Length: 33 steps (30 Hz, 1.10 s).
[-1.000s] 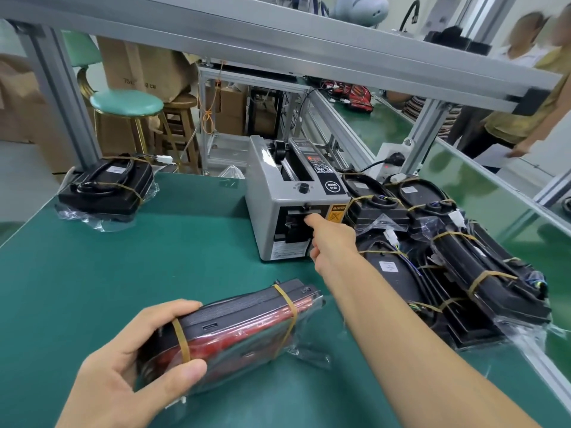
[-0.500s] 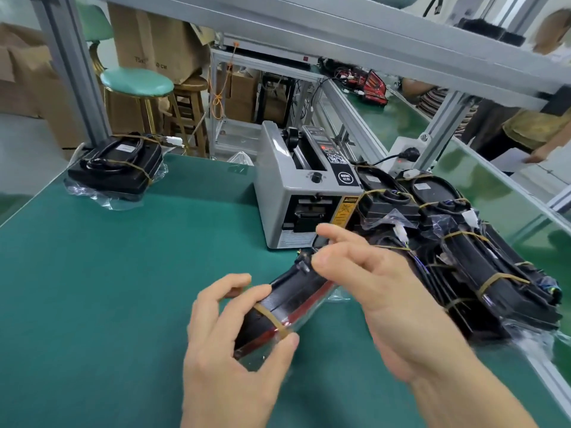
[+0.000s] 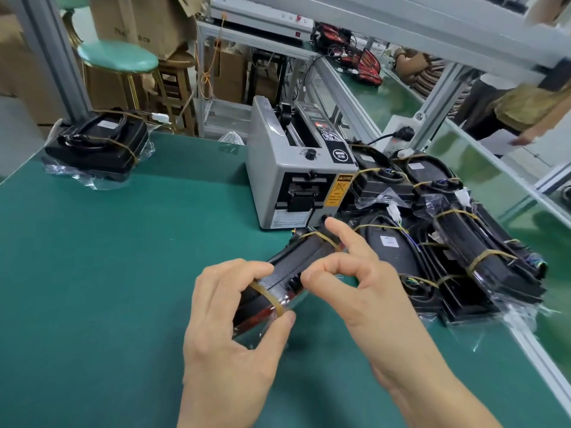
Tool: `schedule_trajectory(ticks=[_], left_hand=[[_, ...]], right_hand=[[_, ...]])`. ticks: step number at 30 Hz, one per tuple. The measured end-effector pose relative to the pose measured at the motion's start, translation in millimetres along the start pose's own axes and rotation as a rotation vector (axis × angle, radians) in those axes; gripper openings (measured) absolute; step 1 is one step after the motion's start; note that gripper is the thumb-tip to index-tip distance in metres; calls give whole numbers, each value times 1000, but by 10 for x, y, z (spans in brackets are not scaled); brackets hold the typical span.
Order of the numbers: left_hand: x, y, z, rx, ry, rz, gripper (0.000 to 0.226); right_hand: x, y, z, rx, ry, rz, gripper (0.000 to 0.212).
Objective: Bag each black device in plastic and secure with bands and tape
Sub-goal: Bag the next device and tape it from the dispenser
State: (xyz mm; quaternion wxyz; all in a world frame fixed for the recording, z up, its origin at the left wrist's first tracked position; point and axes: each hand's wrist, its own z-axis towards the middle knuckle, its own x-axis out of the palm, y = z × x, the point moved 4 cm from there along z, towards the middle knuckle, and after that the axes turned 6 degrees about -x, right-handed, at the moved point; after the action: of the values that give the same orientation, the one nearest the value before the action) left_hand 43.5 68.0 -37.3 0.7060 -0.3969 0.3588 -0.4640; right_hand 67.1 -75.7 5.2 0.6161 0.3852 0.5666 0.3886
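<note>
A factory workbench covered in a green mat [image 3: 102, 273], framed by aluminium rails, with stools and cardboard boxes behind it.

At the centre, a person's left hand [image 3: 234, 329] grips the near end of a bagged black device [image 3: 287, 273], fingers curled over its top and thumb beneath, lifting that end a little off the mat. This looks like a steadying hold, so the other hand can work on the top face. The device is long, with a red underside, wrapped in clear plastic and ringed by two yellowish rubber bands [image 3: 272, 299], one at each end.

The right hand [image 3: 364, 291] meets the device's upper edge with thumb and a bent finger drawn close together, the index finger raised. It appears to be pressing something small there, probably a strip of tape, though no tape can be made out.

Just beyond the hands stands a grey tape dispenser [image 3: 296, 186], within easy reach. To its right lies a pile of finished devices [image 3: 463, 242], bagged and banded. One more bagged device [image 3: 99, 143] sits apart at the far left corner.
</note>
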Motion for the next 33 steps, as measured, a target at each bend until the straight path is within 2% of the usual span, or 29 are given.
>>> schedule_trajectory(ticks=[8,14,25,29,33], left_hand=[[9,17,-14,-5,-3,9,42],[10,15,-9,-15,-5,14,40],[4,-19,-18,-1,-5,1,38],[25,-14,-29,21,9,25,44],[36,-41,-27,68,7,80,33]], right_hand=[[43,2,1,23,-2,-32,9],[26,17,0,76,23,109,7],[54,3,2,33,1,-10,9],[58,-13,-1,9,-14,-56,10],[52,-18,-16,-9,-33,-85,10]])
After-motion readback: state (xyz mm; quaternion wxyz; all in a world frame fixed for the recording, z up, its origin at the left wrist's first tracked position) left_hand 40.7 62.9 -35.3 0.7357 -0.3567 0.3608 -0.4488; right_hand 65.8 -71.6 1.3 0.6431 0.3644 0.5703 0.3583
